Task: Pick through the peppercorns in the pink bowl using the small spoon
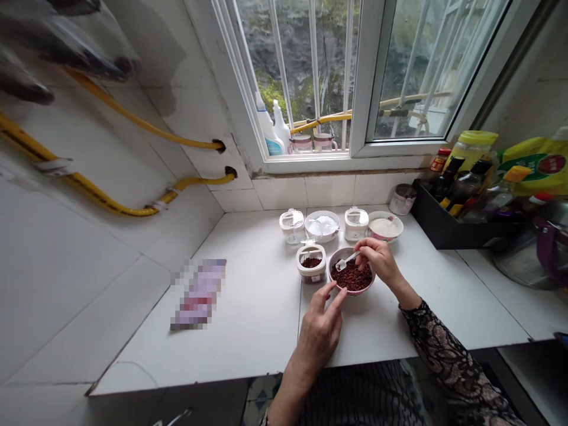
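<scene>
My right hand (377,260) pinches the handle of a small white spoon (341,265). Its squarish scoop sits at the dark red-brown grains in a round bowl (352,292) with a pinkish outside. My left hand (322,325) is at the bowl's near left side, fingers stretched out and apart, fingertips at or just beside the rim. Left of the bowl stands a clear jar (312,273) with a whitish rim and raised lid, part filled with the same dark grains.
Behind are two lidded clear jars (292,225) (356,223), a bowl of white powder (322,226) and a bowl of off-white grains (385,226). A black bottle box (437,228) stands right; a blurred purple packet (202,296) lies left. Yellow pipes (119,207) cross the wall.
</scene>
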Available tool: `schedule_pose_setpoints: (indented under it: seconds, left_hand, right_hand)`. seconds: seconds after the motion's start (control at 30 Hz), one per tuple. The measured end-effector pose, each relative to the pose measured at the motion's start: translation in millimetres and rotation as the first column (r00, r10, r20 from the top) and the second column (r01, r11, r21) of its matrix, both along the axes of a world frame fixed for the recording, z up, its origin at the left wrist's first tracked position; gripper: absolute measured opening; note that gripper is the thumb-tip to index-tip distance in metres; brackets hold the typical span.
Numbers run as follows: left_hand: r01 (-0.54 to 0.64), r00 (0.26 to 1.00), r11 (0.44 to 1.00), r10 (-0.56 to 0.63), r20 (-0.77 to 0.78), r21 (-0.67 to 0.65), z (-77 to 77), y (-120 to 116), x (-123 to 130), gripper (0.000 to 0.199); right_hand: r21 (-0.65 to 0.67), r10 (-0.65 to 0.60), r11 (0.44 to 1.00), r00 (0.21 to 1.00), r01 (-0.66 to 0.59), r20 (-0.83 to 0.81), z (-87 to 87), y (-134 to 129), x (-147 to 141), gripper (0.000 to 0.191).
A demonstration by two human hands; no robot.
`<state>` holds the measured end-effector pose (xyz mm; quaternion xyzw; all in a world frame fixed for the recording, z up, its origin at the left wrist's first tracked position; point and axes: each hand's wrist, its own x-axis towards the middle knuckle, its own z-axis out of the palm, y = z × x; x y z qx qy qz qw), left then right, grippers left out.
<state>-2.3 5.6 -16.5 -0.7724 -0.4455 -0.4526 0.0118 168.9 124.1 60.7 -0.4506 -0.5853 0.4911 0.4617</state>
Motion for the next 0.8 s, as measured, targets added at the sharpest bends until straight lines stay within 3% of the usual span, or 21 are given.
schedule_pose_setpoints:
  seconds: [0.3,0.67,0.8]
  left_hand:
    - [-0.002,1.0,1.0,0.002,0.015,0.004,0.7,0.1,1.2,0.058]
    - [-0.002,1.0,1.0,0.002,0.012,-0.008,0.0,-0.1,1.0,0.058]
    - [0.002,1.0,1.0,-0.002,0.012,-0.011,-0.3,0.2,1.0,0.058]
  right_hand:
    - [0.197,-0.053,0.98,0.979,0.013,0.198,-2.9,-4.7,-1.7,0.013]
    - [0.014,-0.029,0.999,1.0,0.029,0.001,-1.7,1.5,1.6,0.015]
    - [0.031,-0.016,0.999,0.998,0.018,-0.063,3.2,0.8,-0.6,0.016]
